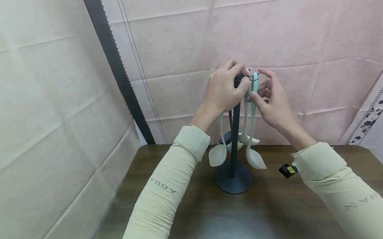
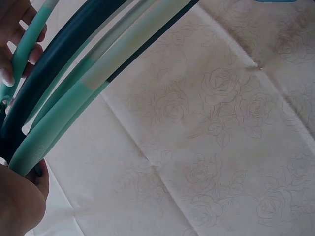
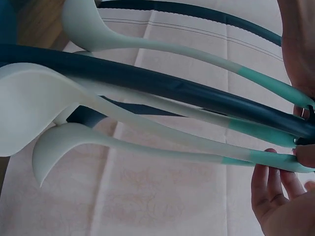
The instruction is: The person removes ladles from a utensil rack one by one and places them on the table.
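A dark blue utensil stand [image 1: 236, 124] rises from its round base [image 1: 233, 181], with several pale ladles with mint-green handles hanging around it. My left hand [image 1: 224, 89] grips the top of the stand near the hooks. To its right, my right hand [image 1: 273, 100] pinches the mint handle of a ladle [image 1: 255, 159] just below its hook, thumb on the near side. In the right wrist view, fingers [image 3: 275, 182] lie against that handle, and the ladle's white bowl points left. The left wrist view shows other mint handles [image 2: 54, 123] hanging beside the stand's post.
The stand is near the back edge of a brown wooden table [image 1: 211, 227], close to a pale cloth backdrop [image 1: 176, 46]. A dark utensil head [image 1: 226, 137] hangs behind the post. A small black device with a yellow label [image 1: 288, 170] is by the right cuff.
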### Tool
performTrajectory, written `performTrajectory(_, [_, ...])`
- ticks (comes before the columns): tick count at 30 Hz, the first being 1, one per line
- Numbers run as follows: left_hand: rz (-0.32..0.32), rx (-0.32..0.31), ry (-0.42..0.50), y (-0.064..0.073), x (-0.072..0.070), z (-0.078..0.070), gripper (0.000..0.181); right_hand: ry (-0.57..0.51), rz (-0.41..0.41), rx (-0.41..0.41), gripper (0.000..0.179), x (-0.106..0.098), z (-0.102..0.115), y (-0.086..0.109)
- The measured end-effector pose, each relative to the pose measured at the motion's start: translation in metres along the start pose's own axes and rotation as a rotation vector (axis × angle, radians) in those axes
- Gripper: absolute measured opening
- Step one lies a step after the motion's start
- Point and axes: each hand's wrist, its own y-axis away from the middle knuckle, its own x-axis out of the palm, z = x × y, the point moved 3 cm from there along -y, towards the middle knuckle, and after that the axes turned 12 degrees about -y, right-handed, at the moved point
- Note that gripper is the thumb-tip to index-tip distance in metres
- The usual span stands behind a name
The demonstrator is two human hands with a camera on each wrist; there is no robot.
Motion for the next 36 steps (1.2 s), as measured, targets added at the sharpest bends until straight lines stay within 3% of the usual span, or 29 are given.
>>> performTrajectory(19, [-0.005,0.001,0.006,0.002,-0.002,-0.001,0.026,0.087,-0.034,-0.044,0.056,-0.006,0.003,0.003])
performTrajectory(29, [-0.012,0.005,0.011,0.003,0.000,-0.001,0.025,0.232,-0.102,-0.099,0.052,-0.009,0.005,0.004])
performTrajectory(36, [-0.009,0.009,0.005,0.003,-0.002,0.000,0.024,0.317,-0.084,-0.165,0.049,-0.014,0.013,0.003])
